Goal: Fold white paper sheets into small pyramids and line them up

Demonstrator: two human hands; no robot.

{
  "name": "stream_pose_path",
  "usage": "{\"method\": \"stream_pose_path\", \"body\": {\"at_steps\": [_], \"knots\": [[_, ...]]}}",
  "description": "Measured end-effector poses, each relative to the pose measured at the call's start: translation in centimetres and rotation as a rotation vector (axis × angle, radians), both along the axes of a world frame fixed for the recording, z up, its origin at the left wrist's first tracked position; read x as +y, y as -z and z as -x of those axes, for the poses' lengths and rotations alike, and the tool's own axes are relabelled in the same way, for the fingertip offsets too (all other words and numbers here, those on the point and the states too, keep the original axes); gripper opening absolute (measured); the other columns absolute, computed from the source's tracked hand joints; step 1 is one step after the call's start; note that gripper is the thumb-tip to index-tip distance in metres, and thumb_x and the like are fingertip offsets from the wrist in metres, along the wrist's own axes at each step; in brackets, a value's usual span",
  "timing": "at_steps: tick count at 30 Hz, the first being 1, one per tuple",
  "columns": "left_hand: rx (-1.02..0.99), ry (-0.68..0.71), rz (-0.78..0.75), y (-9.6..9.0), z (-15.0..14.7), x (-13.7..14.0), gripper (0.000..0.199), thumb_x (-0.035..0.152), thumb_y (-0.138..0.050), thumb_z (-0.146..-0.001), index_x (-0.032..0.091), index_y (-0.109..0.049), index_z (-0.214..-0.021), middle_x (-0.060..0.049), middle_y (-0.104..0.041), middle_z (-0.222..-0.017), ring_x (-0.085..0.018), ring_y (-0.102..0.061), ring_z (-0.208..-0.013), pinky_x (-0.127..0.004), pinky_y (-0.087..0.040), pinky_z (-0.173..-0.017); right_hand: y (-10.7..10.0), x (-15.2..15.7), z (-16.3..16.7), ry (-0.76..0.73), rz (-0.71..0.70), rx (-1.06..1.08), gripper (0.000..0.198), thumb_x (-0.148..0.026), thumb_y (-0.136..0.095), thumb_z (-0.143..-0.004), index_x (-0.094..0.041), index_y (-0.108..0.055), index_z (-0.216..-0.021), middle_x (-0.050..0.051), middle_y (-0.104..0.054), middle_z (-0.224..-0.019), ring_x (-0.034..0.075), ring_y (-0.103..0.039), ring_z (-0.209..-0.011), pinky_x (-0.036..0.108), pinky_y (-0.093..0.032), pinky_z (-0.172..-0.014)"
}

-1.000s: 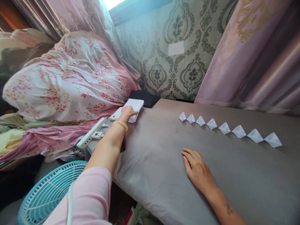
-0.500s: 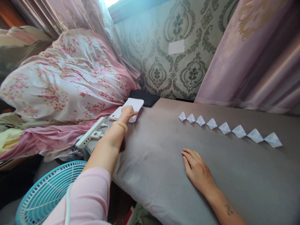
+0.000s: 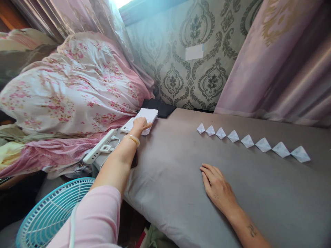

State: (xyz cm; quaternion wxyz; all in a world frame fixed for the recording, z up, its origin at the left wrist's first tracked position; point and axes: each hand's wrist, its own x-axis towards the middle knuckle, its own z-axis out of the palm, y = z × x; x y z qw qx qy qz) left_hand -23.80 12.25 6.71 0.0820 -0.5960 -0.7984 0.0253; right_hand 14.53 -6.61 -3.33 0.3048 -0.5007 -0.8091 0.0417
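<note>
My left hand (image 3: 141, 123), with a pale bangle at the wrist, reaches out to a stack of white paper (image 3: 147, 113) at the far left of the grey-covered surface (image 3: 170, 158). Its fingers are mostly curled, with one digit stretched to the stack's right edge; they look closed on the paper, though the fingertips are hidden. My right hand (image 3: 218, 184) lies palm down on the grey cover, fingers loosely extended and nothing in them. Beyond it, several folded white paper pieces (image 3: 247, 141) with pointed tops stand in a slanting row.
A white power strip (image 3: 99, 147) with plugs lies along the left edge, close to a dark phone (image 3: 134, 160) partly behind my forearm. A black flat item (image 3: 162, 109) sits behind the paper. Below left stands a blue fan (image 3: 51, 213). Floral bedding (image 3: 77, 86) is piled at left.
Almost nothing differs. The left hand stays at the paper stack, and the right hand rests in the same place; the view has shifted very slightly.
</note>
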Motion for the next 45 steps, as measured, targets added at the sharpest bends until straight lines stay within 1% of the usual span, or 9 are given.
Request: {"method": "stream_pose_path", "body": {"at_steps": [15,23,26,29,34,36,38,40,45], "knots": [[-0.192,-0.146,-0.100,0.2,1.3,0.5,0.043,0.029,-0.036,-0.092,0.005,-0.063,-0.116,-0.027,-0.062,-0.119,-0.036,-0.059,-0.115,-0.042,-0.045,-0.092,-0.2,0.0,0.0,0.002,0.014,-0.008,0.030,-0.023,-0.041,-0.094,-0.016,-0.066,-0.109,0.011,-0.066,-0.117,0.024,-0.059,-0.109,0.042,-0.050,-0.094],[-0.491,-0.348,-0.307,-1.6,2.9,-0.9,0.036,0.036,-0.057,-0.091,0.015,-0.056,-0.120,-0.010,-0.059,-0.119,-0.022,-0.060,-0.104,-0.042,-0.052,-0.088,-0.3,0.0,0.0,-0.015,-0.008,0.014,0.030,-0.022,-0.040,-0.094,-0.018,-0.067,-0.107,0.010,-0.066,-0.115,0.024,-0.060,-0.106,0.042,-0.050,-0.092],[-0.559,-0.383,-0.477,-2.7,2.5,-1.9,0.035,0.033,-0.041,-0.098,0.010,-0.055,-0.121,-0.017,-0.060,-0.119,-0.026,-0.059,-0.109,-0.044,-0.048,-0.091,-0.2,0.0,0.0,-0.017,-0.005,0.011,0.030,-0.021,-0.040,-0.094,-0.018,-0.067,-0.107,0.011,-0.066,-0.115,0.024,-0.060,-0.106,0.042,-0.050,-0.092],[-0.617,-0.308,-0.650,-3.7,1.0,-2.6,0.044,0.028,-0.019,-0.102,0.006,-0.049,-0.125,-0.022,-0.059,-0.122,-0.029,-0.055,-0.117,-0.042,-0.042,-0.096,-0.1,0.1,0.0,-0.016,0.001,0.005,0.030,-0.021,-0.040,-0.094,-0.016,-0.067,-0.108,0.011,-0.066,-0.115,0.025,-0.060,-0.107,0.042,-0.050,-0.093],[-0.826,-0.048,-0.736,-4.0,-4.8,-3.3,0.046,0.035,-0.019,-0.102,0.011,-0.057,-0.116,-0.011,-0.066,-0.115,-0.020,-0.061,-0.107,-0.029,-0.047,-0.090,0.1,0.1,0.0,-0.019,0.043,0.050,0.031,-0.024,-0.041,-0.094,-0.017,-0.067,-0.108,0.011,-0.066,-0.117,0.026,-0.058,-0.110,0.044,-0.049,-0.096],[-1.240,0.171,-0.728,-3.6,-8.1,-4.1,0.044,0.036,-0.024,-0.101,0.012,-0.054,-0.123,-0.010,-0.068,-0.115,-0.018,-0.064,-0.104,-0.029,-0.049,-0.090,0.0,0.2,-0.1,-0.038,0.089,0.114,0.031,-0.027,-0.041,-0.094,-0.017,-0.067,-0.109,0.011,-0.066,-0.118,0.026,-0.058,-0.111,0.046,-0.047,-0.098],[-1.827,0.367,-0.596,-3.0,-11.8,-5.6,0.041,0.036,-0.034,-0.098,0.013,-0.055,-0.124,-0.009,-0.069,-0.113,-0.021,-0.064,-0.105,-0.034,-0.049,-0.094,-0.2,0.3,-0.2,-0.035,0.154,0.243,0.032,-0.033,-0.043,-0.094,-0.018,-0.067,-0.109,0.012,-0.066,-0.118,0.026,-0.059,-0.112,0.047,-0.046,-0.101],[-2.198,0.381,-0.366,-2.1,-15.2,-7.5,0.036,0.035,-0.041,-0.095,0.015,-0.059,-0.120,-0.007,-0.071,-0.108,-0.023,-0.065,-0.106,-0.037,-0.048,-0.097,-0.7,0.6,-0.6,0.023,0.251,0.457,0.037,-0.043,-0.045,-0.093,-0.018,-0.067,-0.108,0.013,-0.067,-0.117,0.026,-0.061,-0.111,0.047,-0.046,-0.101],[-2.448,0.223,0.261,1.6,-21.2,-11.7,0.029,0.032,-0.048,-0.093,0.016,-0.066,-0.108,-0.007,-0.073,-0.101,-0.024,-0.067,-0.103,-0.039,-0.050,-0.096,-2.5,0.9,-2.7,0.221,0.579,1.112,0.073,-0.070,-0.024,-0.089,-0.012,-0.064,-0.109,0.019,-0.071,-0.105,0.027,-0.071,-0.090,0.039,-0.059,-0.071]]}}
